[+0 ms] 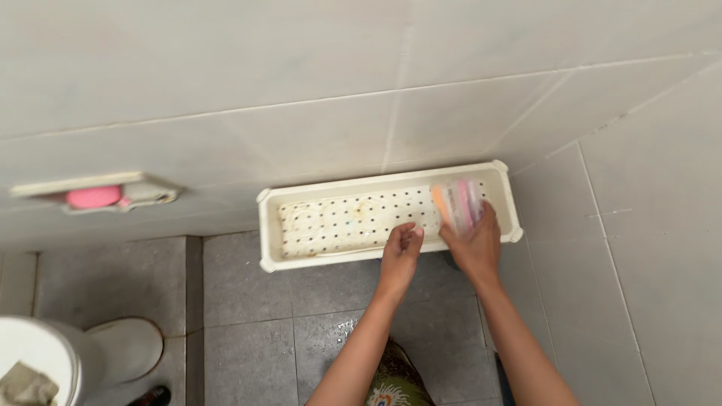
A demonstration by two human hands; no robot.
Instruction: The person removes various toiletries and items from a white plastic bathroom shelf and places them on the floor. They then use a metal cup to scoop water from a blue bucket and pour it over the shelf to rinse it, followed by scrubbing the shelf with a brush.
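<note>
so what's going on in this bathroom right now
A person stands over a white perforated shelf tray fixed to the tiled wall. Their right hand rests on a blurred pink and orange packet at the tray's right end, while the left hand sits at the tray's front edge, fingers curled. A pink soap lies in a wall dish to the left.

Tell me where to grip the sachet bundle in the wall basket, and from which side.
Probably the near end of the sachet bundle, coming from above over the front rim of the white basket. The packets lie at the basket's right end near the side wall, so top access is freest. The right hand already rests there; the left hand is beside it.
</note>
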